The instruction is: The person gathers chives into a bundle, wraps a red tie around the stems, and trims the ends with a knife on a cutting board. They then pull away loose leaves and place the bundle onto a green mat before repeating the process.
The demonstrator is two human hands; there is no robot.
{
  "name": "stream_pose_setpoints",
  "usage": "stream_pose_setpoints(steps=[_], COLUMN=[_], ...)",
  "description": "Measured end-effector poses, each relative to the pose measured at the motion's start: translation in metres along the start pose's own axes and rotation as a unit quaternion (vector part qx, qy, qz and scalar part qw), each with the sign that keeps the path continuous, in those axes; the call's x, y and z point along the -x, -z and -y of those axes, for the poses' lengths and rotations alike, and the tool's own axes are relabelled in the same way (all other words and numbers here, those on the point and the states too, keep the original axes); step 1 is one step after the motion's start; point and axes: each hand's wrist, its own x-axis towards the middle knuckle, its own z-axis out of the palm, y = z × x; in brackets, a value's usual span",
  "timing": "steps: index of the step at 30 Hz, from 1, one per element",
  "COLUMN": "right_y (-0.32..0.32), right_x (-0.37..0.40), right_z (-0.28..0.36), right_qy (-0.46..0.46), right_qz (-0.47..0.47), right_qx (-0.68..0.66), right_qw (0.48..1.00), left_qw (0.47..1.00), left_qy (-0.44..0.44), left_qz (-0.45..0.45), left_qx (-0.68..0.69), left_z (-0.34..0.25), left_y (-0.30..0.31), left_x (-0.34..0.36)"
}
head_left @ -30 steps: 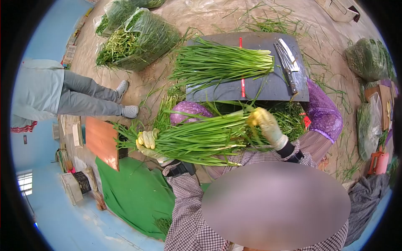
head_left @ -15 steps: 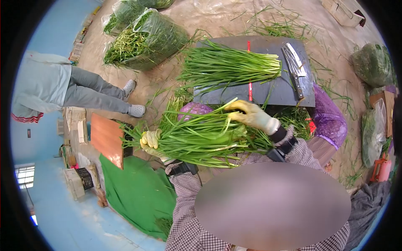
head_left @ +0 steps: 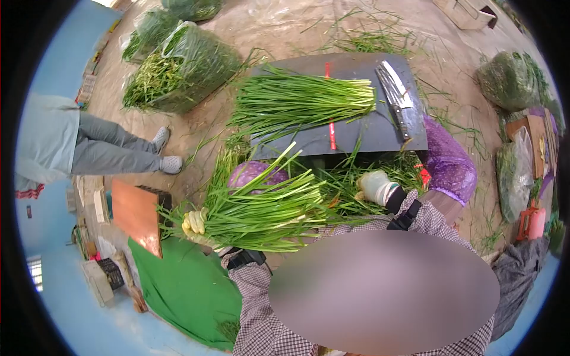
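Observation:
My left hand, in a pale yellow work glove, is closed around the leafy end of a loose bunch of garlic chives. The pale stem ends fan out to the right above my lap. My right hand, gloved too, is lowered over loose green leaves below the dark board; its fingers are mostly hidden. On the dark board lies a thick bundle of chives across a red strip. A knife with a broad shiny blade rests at the board's right side.
Plastic bags of greens stand at the back left, another bag at the right. A person in grey trousers stands on the left. Near my left arm are a reddish-brown board and a green cloth. Purple mesh covers my knees.
My right hand has left the chive bunch and moved down to the right, onto the loose leaves. My left hand keeps its hold on the bunch. The whole view has shifted slightly.

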Motion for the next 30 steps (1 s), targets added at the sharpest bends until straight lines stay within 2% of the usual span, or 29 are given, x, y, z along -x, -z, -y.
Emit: stream_pose_setpoints(steps=[2,3,5,7,8,9,11,12,13,14,15,17,19,21,23,25,27,30], right_y=[0.004,0.015,0.002,-0.008,-0.014,-0.017,-0.043,-0.031,-0.019,-0.030,-0.025,0.006,0.027,0.030,0.033,0.021,0.020,0.009], right_x=[0.008,0.000,-0.033,-0.035,-0.034,-0.019,0.008,0.023,0.039,0.049,0.048,0.027,-0.006,-0.047,-0.072,-0.102,-0.107,-0.085], right_z=[-0.005,-0.006,-0.021,-0.028,-0.033,-0.028,-0.014,-0.008,-0.003,-0.006,-0.008,-0.019,-0.051,-0.084,-0.080,-0.084,-0.083,-0.076], right_qy=[-0.004,0.005,0.036,-0.017,-0.041,-0.050,-0.037,-0.039,-0.043,-0.024,-0.051,-0.099,-0.155,-0.218,-0.287,-0.330,-0.317,-0.219], right_qz=[-0.140,-0.212,-0.392,-0.375,-0.365,-0.275,-0.286,-0.076,0.138,0.033,-0.088,-0.328,-0.463,-0.436,-0.403,-0.415,-0.458,-0.472], right_qx=[0.004,-0.058,-0.034,0.028,0.058,0.090,0.176,0.086,-0.012,-0.059,-0.089,-0.138,-0.182,-0.273,-0.297,-0.287,-0.330,-0.294], right_qw=[0.990,0.975,0.919,0.926,0.928,0.956,0.941,0.993,0.989,0.997,0.991,0.929,0.854,0.830,0.817,0.798,0.763,0.801], left_qw=[1.000,0.999,1.000,1.000,0.999,0.999,0.999,1.000,1.000,0.999,0.999,0.998,0.994,0.995,0.998,0.999,0.999,0.998], left_qy=[0.006,0.008,-0.012,-0.021,-0.019,-0.019,-0.011,-0.002,0.010,0.020,0.031,0.041,0.041,0.054,0.052,0.035,0.016,0.012], left_qz=[0.013,0.018,-0.003,-0.010,-0.014,-0.020,-0.026,-0.026,-0.026,-0.024,-0.021,-0.039,-0.081,-0.064,-0.035,-0.005,-0.041,-0.055], left_qx=[0.019,0.025,-0.009,-0.018,-0.029,-0.042,-0.035,-0.016,0.004,0.011,0.019,-0.006,-0.067,-0.058,-0.025,0.028,0.015,-0.008], left_z=[0.001,0.002,0.005,0.009,0.007,0.003,-0.002,-0.003,-0.002,0.000,0.003,-0.002,-0.016,-0.015,-0.011,-0.004,0.000,-0.002], left_y=[0.012,0.012,0.012,0.005,0.004,0.005,0.009,0.012,0.013,0.014,0.012,0.017,0.037,0.033,0.033,0.032,0.024,0.026], left_x=[-0.002,0.000,-0.001,-0.002,-0.003,-0.003,0.000,0.001,0.003,0.003,0.002,0.001,-0.003,-0.005,-0.009,-0.008,0.000,0.000])
